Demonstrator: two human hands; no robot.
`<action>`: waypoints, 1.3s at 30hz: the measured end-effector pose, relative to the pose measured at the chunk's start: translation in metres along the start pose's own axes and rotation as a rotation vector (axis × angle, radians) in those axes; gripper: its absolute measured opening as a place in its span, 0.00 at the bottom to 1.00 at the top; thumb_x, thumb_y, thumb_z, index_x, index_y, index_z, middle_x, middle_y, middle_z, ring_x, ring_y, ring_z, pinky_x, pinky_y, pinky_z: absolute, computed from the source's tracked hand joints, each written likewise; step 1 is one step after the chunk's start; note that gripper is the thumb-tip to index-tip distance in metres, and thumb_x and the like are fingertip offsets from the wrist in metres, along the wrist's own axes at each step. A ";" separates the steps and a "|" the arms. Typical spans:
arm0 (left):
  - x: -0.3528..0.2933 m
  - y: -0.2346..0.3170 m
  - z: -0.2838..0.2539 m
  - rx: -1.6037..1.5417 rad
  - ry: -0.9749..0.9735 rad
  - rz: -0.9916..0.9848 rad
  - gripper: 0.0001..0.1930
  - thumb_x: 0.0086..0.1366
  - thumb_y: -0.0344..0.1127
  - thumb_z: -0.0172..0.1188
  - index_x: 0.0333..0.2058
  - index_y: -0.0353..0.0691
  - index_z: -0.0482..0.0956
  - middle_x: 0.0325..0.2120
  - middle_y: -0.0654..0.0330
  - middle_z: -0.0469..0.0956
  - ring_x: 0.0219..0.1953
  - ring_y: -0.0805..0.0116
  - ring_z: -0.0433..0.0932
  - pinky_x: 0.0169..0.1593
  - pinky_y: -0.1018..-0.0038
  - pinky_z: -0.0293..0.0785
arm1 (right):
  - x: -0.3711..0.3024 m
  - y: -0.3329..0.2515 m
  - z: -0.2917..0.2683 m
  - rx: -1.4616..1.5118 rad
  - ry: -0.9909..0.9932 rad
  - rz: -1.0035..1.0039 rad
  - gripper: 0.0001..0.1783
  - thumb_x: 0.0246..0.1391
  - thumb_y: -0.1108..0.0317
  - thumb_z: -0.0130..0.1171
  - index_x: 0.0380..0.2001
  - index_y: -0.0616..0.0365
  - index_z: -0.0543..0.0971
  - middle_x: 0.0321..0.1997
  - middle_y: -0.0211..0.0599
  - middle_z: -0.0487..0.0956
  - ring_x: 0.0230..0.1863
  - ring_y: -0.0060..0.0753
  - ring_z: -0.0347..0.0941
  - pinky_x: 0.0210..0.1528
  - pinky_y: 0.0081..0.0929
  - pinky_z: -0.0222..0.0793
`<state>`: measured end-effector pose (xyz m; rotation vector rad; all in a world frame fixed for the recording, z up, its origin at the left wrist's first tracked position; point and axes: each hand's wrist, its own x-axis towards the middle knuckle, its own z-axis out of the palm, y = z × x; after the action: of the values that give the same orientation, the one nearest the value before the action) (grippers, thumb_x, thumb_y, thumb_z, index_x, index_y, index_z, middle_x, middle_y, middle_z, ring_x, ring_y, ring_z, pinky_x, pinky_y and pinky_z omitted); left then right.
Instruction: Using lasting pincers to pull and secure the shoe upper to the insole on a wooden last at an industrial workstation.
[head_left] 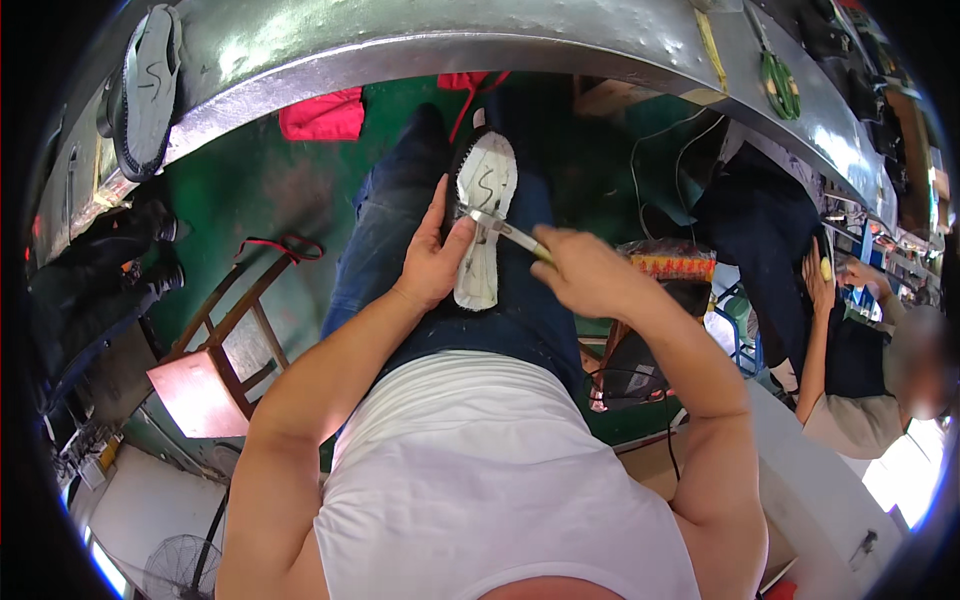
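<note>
A shoe (486,180) lies bottom up across my lap, toe away from me. Its pale insole shows a dark curved mark, and a stitched or gathered dark edge rims the front. My left hand (433,255) grips the shoe's left side, thumb near the waist of the insole. In my right hand (585,270) is a metal hand tool with a pale green handle (515,235). Its metal head rests on or just above the insole's middle, close to my left thumb. Whether it is a hammer or pincers I cannot tell.
Along the far side runs a metal-topped bench (400,65). On it are another upturned shoe (150,95) at left and green-handled pliers (780,85) at right. A wooden stool (205,385) stands left, a fan (180,565) behind it. At right, a co-worker (850,390) handles something.
</note>
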<state>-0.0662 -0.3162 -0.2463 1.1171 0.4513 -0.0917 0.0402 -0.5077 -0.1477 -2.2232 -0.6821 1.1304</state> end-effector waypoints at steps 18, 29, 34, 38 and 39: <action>-0.007 0.004 -0.006 0.472 0.017 0.197 0.38 0.71 0.33 0.53 0.73 0.37 0.42 0.63 0.45 0.66 0.64 0.62 0.66 0.65 0.72 0.60 | 0.017 0.017 0.032 0.326 -0.124 0.013 0.15 0.64 0.66 0.54 0.49 0.66 0.75 0.40 0.39 0.81 0.37 0.29 0.79 0.34 0.23 0.75; -0.012 0.013 -0.003 0.600 0.016 0.212 0.37 0.71 0.28 0.50 0.72 0.35 0.41 0.65 0.43 0.62 0.66 0.60 0.63 0.67 0.71 0.58 | 0.030 0.011 0.010 0.585 -0.203 0.174 0.18 0.66 0.58 0.54 0.29 0.62 0.76 0.23 0.30 0.78 0.23 0.21 0.75 0.27 0.24 0.70; -0.002 0.030 -0.004 0.969 -0.074 0.407 0.33 0.69 0.30 0.52 0.70 0.44 0.55 0.61 0.31 0.64 0.62 0.33 0.66 0.64 0.60 0.66 | 0.022 0.020 0.073 0.849 0.081 0.091 0.15 0.66 0.59 0.55 0.32 0.61 0.77 0.24 0.30 0.78 0.23 0.21 0.74 0.25 0.22 0.68; 0.002 0.039 -0.005 0.964 -0.108 0.308 0.29 0.69 0.34 0.49 0.69 0.49 0.59 0.57 0.28 0.67 0.60 0.29 0.67 0.61 0.54 0.69 | 0.029 0.061 0.047 1.537 -0.508 0.201 0.14 0.65 0.61 0.56 0.40 0.64 0.76 0.33 0.36 0.79 0.29 0.24 0.77 0.19 0.13 0.62; 0.004 0.040 -0.003 0.967 -0.124 0.312 0.29 0.69 0.34 0.49 0.69 0.49 0.59 0.57 0.28 0.67 0.60 0.29 0.67 0.61 0.54 0.69 | 0.035 0.078 0.046 1.526 -0.603 0.144 0.17 0.65 0.62 0.56 0.45 0.68 0.75 0.37 0.41 0.80 0.33 0.30 0.80 0.20 0.15 0.71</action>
<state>-0.0518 -0.2948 -0.2154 2.1049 0.0919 -0.1070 0.0349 -0.5306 -0.2417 -0.6324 0.2101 1.5825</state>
